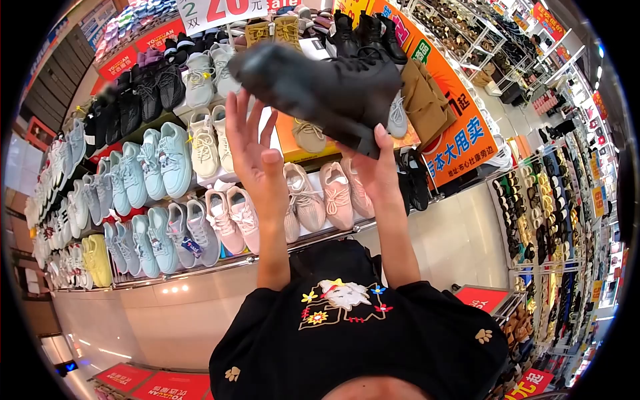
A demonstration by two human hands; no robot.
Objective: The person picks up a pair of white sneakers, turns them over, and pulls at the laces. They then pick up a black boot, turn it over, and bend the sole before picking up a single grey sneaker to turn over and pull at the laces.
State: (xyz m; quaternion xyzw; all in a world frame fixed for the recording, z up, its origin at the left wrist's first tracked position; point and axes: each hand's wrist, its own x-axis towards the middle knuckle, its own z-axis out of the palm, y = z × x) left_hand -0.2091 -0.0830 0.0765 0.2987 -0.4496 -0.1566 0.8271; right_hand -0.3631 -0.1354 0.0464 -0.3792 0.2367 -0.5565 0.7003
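Observation:
A black lace-up boot (320,90) is held up over the shoe display, its toe to the left and its chunky heel toward me. My right hand (375,163) grips it at the heel, the thumb up along the heel's side and the other fingers hidden behind the sole. Just under the toe, my left hand (259,143) is open, fingers spread and palm toward the boot. Behind both hands stand beige sneakers (305,197) and pink sneakers (337,193) on the lower tier.
Tiered shelves hold light blue sneakers (175,160), black sneakers (143,93) and a yellow pair (98,260). More black boots (343,33) stand at the top, near a brown paper bag (427,103) and an orange sign (460,133). Sandal racks (547,220) line the right.

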